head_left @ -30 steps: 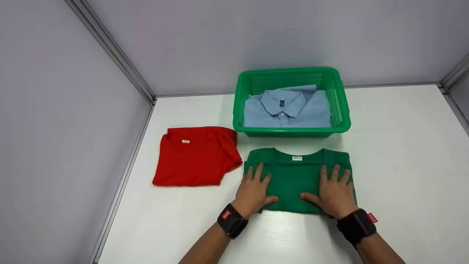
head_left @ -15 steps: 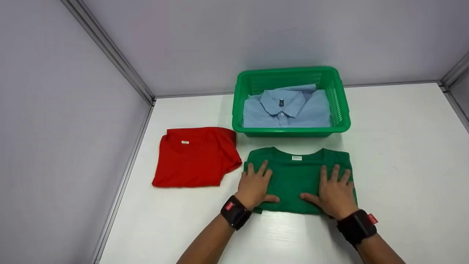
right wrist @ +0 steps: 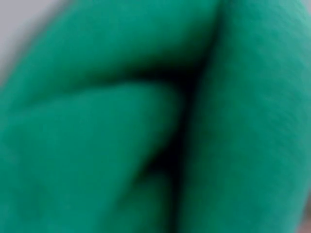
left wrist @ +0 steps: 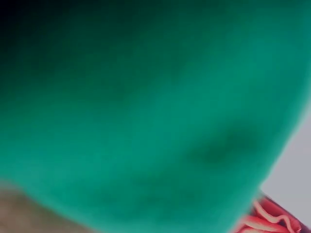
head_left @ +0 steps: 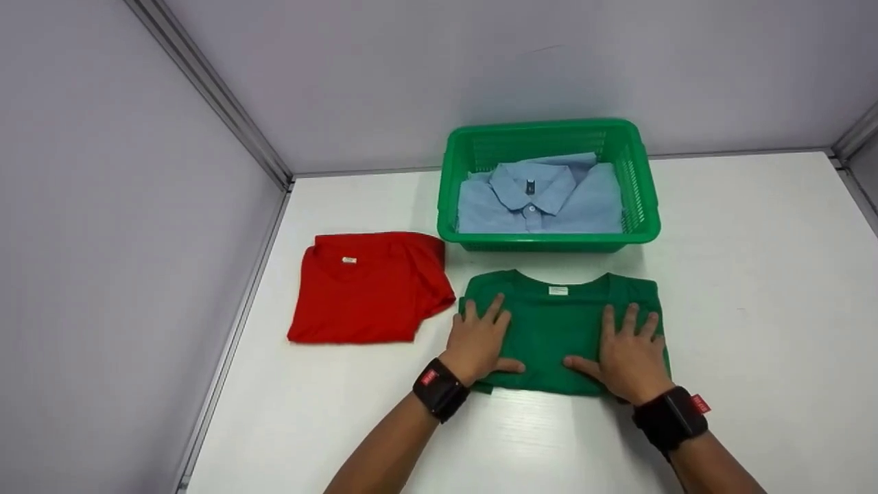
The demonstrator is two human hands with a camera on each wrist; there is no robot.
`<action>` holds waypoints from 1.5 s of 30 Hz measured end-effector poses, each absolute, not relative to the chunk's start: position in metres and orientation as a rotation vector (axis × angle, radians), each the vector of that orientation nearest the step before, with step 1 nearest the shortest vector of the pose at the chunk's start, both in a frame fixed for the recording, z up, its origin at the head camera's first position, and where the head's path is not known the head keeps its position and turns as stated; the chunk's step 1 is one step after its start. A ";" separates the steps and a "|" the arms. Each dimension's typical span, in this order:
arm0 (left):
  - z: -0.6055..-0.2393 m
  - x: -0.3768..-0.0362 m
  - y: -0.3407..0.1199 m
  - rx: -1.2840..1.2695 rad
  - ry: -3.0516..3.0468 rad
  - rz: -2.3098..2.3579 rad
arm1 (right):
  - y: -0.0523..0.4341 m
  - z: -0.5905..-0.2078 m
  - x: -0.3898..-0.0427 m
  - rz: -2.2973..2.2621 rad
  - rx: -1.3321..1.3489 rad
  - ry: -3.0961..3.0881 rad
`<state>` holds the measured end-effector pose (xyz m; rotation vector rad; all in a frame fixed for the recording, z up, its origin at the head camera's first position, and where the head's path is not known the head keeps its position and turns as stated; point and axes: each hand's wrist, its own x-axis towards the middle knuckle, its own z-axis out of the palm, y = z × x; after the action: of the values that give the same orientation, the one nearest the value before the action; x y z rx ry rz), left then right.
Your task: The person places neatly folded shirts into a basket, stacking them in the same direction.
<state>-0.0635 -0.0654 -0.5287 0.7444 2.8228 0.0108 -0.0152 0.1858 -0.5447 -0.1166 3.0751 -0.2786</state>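
Observation:
A folded green T-shirt [head_left: 559,322] lies on the white table in front of me. My left hand [head_left: 480,339] lies flat on its left part, fingers spread. On its right part rests my right hand [head_left: 627,350], also flat with fingers straight. Both thumbs point inward along the near fold. In the left wrist view blurred green cloth [left wrist: 146,111] fills the frame, with a bit of the red shirt [left wrist: 272,218] at the lower right. Only green folds [right wrist: 155,116] show in the right wrist view.
A folded red T-shirt [head_left: 367,285] lies left of the green one. Behind it stands a green plastic basket [head_left: 549,240] holding a folded light blue polo shirt [head_left: 542,199]. Grey walls close in the table at the back and left.
Both hands stay flat on the green shirt. The left hand has slid slightly to the right and away from me; the camera view shifted a little.

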 end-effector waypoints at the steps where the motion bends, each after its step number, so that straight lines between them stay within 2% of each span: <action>1: -0.527 -0.064 -0.066 0.744 2.812 0.058 | 0.188 -0.542 -0.017 -0.305 -0.123 3.044; 8: -0.510 -0.077 -0.096 0.629 2.563 0.749 | 0.228 -0.511 -0.028 -0.814 -0.041 2.713; 15: -0.502 -0.079 -0.144 0.243 2.349 1.310 | 0.282 -0.503 -0.020 -1.111 0.231 2.534; 20: -0.509 -0.077 -0.155 0.011 2.131 1.409 | 0.296 -0.507 -0.022 -1.345 0.319 2.264; 25: -0.513 -0.082 -0.152 -0.073 1.990 1.452 | 0.291 -0.510 -0.028 -1.425 0.350 2.106; 45: -0.513 -0.092 -0.123 -0.026 2.037 1.217 | 0.270 -0.520 -0.026 -1.474 0.207 1.952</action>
<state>-0.0925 -0.1231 -0.5128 -0.0257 2.0365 1.2168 -0.0260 0.2696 -0.5198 0.2068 1.9523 -1.4743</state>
